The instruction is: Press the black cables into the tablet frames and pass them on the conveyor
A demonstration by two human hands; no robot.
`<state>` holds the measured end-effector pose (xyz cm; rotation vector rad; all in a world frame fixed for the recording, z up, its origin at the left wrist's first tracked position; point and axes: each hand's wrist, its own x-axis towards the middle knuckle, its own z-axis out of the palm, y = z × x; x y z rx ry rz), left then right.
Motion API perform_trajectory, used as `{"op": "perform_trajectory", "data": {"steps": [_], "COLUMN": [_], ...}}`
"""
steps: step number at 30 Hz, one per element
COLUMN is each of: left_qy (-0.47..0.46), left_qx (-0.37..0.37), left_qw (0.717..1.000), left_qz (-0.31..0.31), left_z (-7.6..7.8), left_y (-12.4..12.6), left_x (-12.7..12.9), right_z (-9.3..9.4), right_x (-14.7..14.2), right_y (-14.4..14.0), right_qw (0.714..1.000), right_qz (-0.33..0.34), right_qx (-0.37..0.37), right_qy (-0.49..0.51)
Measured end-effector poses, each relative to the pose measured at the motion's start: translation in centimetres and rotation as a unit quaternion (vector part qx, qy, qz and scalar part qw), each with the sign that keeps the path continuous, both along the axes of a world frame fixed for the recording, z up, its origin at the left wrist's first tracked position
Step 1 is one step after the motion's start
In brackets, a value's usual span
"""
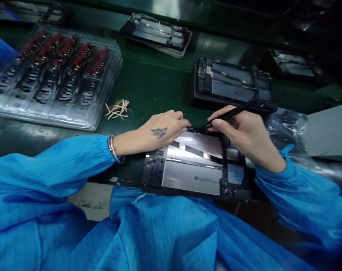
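Note:
An opened tablet (pixel 193 177) lies flat in front of me at the table's near edge, with its silver back plate, dark ribbon cables and black frame showing. My left hand (pixel 166 130) rests over its far left part, fingers pinched together at the far edge; whatever is between them is hidden. Black tweezers (pixel 233 112) are gripped in my right hand (pixel 244 126), slanting down to the left. Their tips reach the tablet's far edge, close to my left fingertips. What the tips touch is too small to tell.
Stacked clear plastic trays (pixel 75 116) with red-and-black parts stand at the left. Tan strips (pixel 117 109) lie beside them. Beyond are an opened tablet (pixel 156 32) and another on a black block (pixel 233 81). Crumpled clear plastic (pixel 286 126) lies at the right; a blue sleeve (pixel 0 51) shows far left.

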<state>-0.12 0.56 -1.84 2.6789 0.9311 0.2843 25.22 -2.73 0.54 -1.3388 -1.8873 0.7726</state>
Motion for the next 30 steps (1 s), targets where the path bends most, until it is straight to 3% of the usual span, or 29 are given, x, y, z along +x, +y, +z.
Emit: {"op": "perform_trajectory", "data": {"steps": [30], "left_qy": [-0.003], "left_qx": [-0.008], "left_qw": [1.0], "left_qz": [-0.004], "left_z": [0.1], "left_y": [0.24], "left_x": [-0.09], "right_z": [0.05], "right_x": [-0.18], "right_y": [-0.22], "right_qw": [1.0], "right_qz": [-0.001], "right_qx": [0.002], "right_qy": [0.024]}}
